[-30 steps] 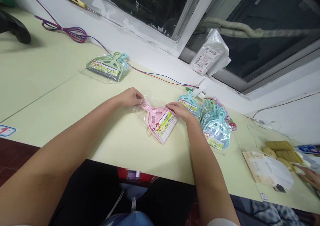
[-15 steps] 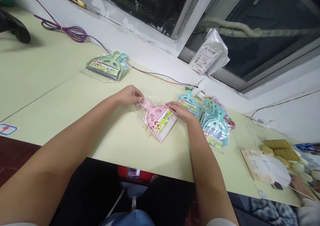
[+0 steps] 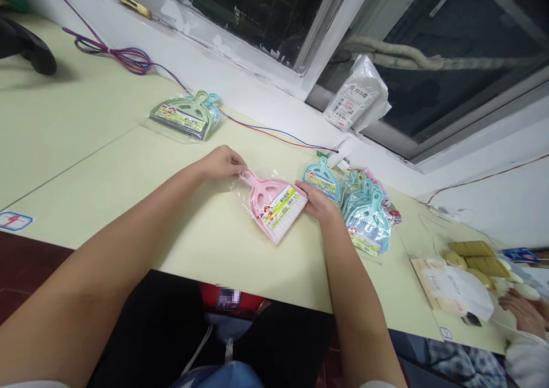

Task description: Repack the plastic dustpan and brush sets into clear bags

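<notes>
A pink mini dustpan-and-brush set (image 3: 271, 204) in a clear plastic bag lies on the pale yellow table (image 3: 107, 165) in front of me. My left hand (image 3: 223, 162) is closed, pinching the bag's open end beside the pink handle. My right hand (image 3: 316, 200) grips the set's right corner at the white bristles, fingers curled on it. Just to the right lies a pile of blue and green sets (image 3: 366, 210), with one blue set (image 3: 321, 178) nearest my right hand.
A small stack of bagged green and blue sets (image 3: 185, 113) lies at the back left. Red-blue wires (image 3: 128, 59) run along the sill. A labelled plastic bag (image 3: 355, 96) leans on the window. Another person's hand (image 3: 524, 313) works among sponges and packets (image 3: 467, 279) at the right.
My right hand slid from the top of the pink set down to its right corner. The left hand has stayed put. The other person's hand has come back into view at the far right.
</notes>
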Demonstrator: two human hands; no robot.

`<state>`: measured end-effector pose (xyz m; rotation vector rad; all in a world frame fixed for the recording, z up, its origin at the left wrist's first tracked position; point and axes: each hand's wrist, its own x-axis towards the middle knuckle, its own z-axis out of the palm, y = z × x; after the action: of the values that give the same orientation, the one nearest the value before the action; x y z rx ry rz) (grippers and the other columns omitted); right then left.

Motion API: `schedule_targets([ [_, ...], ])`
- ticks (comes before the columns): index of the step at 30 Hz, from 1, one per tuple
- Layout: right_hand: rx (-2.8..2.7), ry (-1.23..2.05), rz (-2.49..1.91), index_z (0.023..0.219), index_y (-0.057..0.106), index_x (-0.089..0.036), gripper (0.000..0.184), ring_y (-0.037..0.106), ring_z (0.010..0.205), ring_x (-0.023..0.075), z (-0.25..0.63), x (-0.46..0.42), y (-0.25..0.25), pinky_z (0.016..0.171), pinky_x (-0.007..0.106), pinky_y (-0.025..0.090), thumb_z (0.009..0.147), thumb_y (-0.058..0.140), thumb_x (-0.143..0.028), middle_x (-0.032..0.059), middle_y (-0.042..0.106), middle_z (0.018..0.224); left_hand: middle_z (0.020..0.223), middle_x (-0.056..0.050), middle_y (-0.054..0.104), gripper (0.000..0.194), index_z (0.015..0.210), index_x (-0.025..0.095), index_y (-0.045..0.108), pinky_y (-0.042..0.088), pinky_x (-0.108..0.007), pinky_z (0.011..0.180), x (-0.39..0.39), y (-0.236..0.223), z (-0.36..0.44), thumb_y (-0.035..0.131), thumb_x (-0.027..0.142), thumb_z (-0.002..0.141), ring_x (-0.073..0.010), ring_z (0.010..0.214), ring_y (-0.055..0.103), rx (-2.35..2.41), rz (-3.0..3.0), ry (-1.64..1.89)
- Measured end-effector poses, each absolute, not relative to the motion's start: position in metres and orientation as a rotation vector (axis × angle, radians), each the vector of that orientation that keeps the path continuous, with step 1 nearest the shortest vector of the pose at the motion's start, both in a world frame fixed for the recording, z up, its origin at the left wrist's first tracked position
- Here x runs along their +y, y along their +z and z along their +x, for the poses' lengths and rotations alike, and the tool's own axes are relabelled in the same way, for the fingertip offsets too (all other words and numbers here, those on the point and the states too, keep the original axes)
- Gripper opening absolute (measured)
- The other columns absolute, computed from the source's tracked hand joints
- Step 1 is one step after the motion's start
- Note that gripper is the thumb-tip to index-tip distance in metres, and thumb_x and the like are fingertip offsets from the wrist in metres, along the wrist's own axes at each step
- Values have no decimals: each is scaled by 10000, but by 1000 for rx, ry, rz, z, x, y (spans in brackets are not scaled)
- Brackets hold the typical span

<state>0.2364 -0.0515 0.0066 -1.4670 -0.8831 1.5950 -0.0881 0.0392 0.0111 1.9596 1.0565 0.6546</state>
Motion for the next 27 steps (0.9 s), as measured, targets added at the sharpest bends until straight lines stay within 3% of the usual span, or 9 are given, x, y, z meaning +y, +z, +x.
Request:
schedule_targets([
  [5,-562,1593,-1343,957,688,-182,287,740,845,215,225,-60,3,826,332,609,1022,477,-365,73,772,859,779,-54,790,287,915,173,857,481,-242,621,38,11,-87,709,327,724,-178,703,686,1089,1921,684],
  [10,-538,1545,-1207,1082,690,-193,405,736,974,254,215,-76,5,860,399,617,1034,405,-477,86,783,971,750,-50,782,290,908,179,859,472,-236,589,38,11,-87,737,350,708,-174,682,675,1114,1864,732],
  [14,-536,1578,-1189,1049,694,-188,443,731,920,256,215,-95,6,847,414,617,1020,404,-522,95,767,930,742,-59,780,288,895,170,856,489,-240,605,41,9,-89,743,354,705,-182,684,688,1130,1823,763],
  [21,-460,1596,-1121,1021,706,-192,314,721,826,225,205,-108,7,842,395,620,996,436,-352,71,764,890,736,-61,776,291,891,161,850,502,-239,625,42,8,-91,745,372,720,-174,674,685,1154,1782,782],
  [27,-438,1560,-1030,1118,706,-197,284,744,913,215,191,-107,4,879,387,624,1027,454,-291,47,790,993,779,-60,790,287,894,171,849,522,-243,667,45,5,-91,757,379,719,-182,714,703,1163,1779,790],
])
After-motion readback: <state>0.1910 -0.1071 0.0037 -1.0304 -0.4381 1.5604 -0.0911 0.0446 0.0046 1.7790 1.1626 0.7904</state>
